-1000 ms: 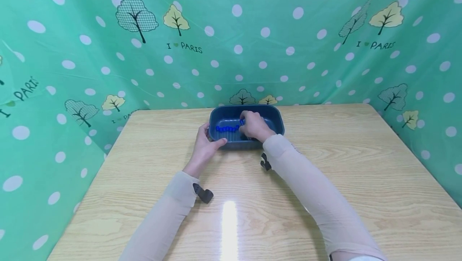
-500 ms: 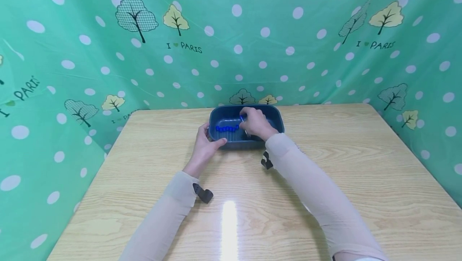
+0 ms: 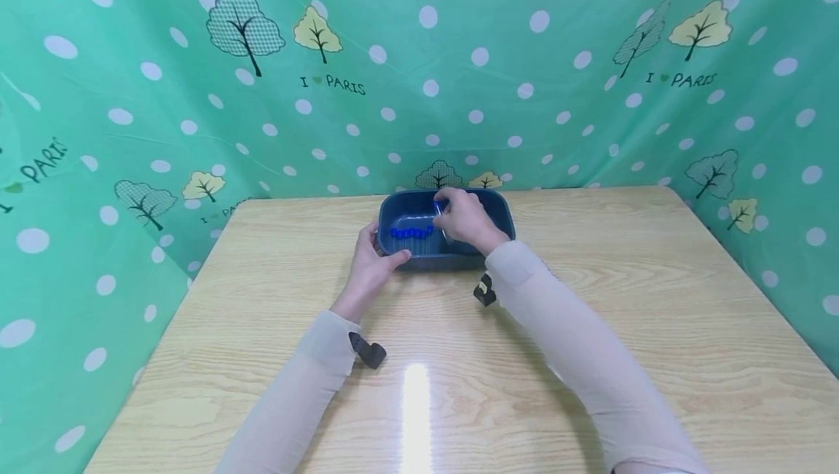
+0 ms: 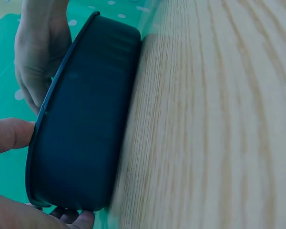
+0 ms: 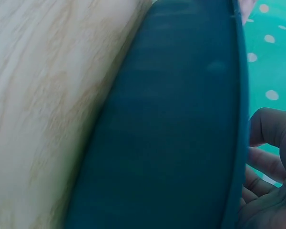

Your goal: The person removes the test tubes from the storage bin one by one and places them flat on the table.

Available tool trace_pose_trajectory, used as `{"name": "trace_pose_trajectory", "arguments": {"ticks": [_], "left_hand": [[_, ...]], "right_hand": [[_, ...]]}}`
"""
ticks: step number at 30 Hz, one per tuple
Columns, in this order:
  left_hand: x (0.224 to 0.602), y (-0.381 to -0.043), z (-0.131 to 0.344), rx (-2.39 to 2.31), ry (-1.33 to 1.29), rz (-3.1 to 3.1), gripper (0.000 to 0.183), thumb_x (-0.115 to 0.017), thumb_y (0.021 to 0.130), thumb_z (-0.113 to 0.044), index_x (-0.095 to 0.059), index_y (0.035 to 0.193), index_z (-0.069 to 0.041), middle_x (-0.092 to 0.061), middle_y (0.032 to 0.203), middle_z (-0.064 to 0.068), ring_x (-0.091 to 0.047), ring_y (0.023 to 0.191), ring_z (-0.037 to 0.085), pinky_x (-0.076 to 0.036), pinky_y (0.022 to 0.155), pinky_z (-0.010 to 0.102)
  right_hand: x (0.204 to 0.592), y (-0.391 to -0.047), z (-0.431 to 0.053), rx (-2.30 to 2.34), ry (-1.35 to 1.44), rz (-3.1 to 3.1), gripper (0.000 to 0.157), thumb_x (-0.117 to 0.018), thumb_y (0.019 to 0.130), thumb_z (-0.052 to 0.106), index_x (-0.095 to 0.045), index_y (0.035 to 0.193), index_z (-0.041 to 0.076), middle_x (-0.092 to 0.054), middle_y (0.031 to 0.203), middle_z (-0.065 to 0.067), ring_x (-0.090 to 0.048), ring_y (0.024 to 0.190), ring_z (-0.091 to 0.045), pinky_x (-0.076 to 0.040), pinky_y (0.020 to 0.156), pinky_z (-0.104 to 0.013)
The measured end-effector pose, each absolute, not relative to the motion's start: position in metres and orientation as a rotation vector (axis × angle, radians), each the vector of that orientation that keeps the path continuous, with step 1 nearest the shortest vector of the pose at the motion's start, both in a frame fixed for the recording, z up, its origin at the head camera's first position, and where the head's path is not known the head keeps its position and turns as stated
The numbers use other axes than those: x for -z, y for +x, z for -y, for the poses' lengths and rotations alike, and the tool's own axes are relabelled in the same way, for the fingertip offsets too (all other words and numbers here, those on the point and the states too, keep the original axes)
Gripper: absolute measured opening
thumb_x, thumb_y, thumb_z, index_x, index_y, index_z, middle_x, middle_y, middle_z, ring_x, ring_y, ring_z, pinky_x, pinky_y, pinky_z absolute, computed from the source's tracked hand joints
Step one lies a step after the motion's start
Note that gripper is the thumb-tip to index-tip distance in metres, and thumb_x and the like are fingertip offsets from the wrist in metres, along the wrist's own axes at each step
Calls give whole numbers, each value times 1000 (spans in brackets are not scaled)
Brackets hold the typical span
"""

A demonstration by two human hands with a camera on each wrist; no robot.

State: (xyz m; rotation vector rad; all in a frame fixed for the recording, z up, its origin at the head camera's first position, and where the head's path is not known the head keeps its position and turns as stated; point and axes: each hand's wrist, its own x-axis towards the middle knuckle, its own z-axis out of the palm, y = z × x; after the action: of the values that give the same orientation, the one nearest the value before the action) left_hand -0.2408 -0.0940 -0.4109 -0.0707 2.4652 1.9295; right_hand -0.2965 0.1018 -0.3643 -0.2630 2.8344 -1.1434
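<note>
A dark blue rectangular plastic basin [image 3: 432, 263] stands at the far middle of the table. My left hand [image 3: 372, 264] holds its left end, with the thumb at the front rim and the fingers round the side. Inside the basin, toward the left, lies a row of several small bright blue pieces [image 3: 411, 233]. My right hand [image 3: 464, 220] is over the right half of the basin and pinches a slim, clear stick-like thing with a blue end [image 3: 438, 207]; its lower part slants down into the basin. In the right wrist view the basin wall [image 5: 167, 114] hides what the fingers [image 5: 269, 164] hold.
The light wood-grain table [image 3: 314, 277] reaches around the basin to both sides and toward me. Behind it hangs a green dotted curtain [image 3: 459, 95], close to the basin's back. A small black camera mount [image 3: 369, 352] sits at my left wrist, another [image 3: 485, 290] at the right.
My right hand has risen a little inside the basin with the slim blue-ended thing, more of whose clear length now shows. The left hand and the basin stay in place.
</note>
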Motion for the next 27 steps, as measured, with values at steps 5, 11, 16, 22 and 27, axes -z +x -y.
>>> {"name": "trace_pose_trajectory", "arguments": {"ticks": [5,11,16,22,27], "left_hand": [[411,-241,94,-1932,-78,-2452,85,-75,81,-14,-23,148,-10,-35,147,15,-35,135,28,-32,111,39],[411,-241,95,-1914,-75,-2458,85,-75,82,-15,-22,148,-10,-34,148,14,-34,135,28,-33,111,39],[411,-241,96,-1906,-70,-2460,85,-75,82,-16,-23,148,-11,-34,148,14,-34,135,27,-32,111,39],[408,-240,96,-1886,-88,-2464,86,-75,82,-17,-22,149,-11,-32,150,14,-33,136,27,-32,112,40],[408,-240,95,-1890,-84,-2467,87,-75,81,-17,-22,148,-10,-33,149,14,-34,136,27,-32,112,39]], "right_hand": [[359,-291,-100,1154,-236,-2817,48,-65,90,17,-49,135,14,-62,82,-6,-62,63,-21,-51,56,-33],[355,-284,-101,1151,-222,-2823,48,-64,90,17,-49,135,15,-62,76,-6,-61,58,-22,-48,51,-32],[353,-280,-106,1166,-245,-2842,48,-64,88,16,-50,133,14,-63,75,-5,-60,55,-20,-47,50,-32],[350,-276,-111,1169,-228,-2850,47,-63,87,15,-51,133,14,-63,78,-4,-60,59,-19,-47,52,-31],[348,-271,-115,1185,-210,-2866,46,-63,88,16,-52,133,16,-62,75,-4,-59,59,-20,-45,52,-31]]}}
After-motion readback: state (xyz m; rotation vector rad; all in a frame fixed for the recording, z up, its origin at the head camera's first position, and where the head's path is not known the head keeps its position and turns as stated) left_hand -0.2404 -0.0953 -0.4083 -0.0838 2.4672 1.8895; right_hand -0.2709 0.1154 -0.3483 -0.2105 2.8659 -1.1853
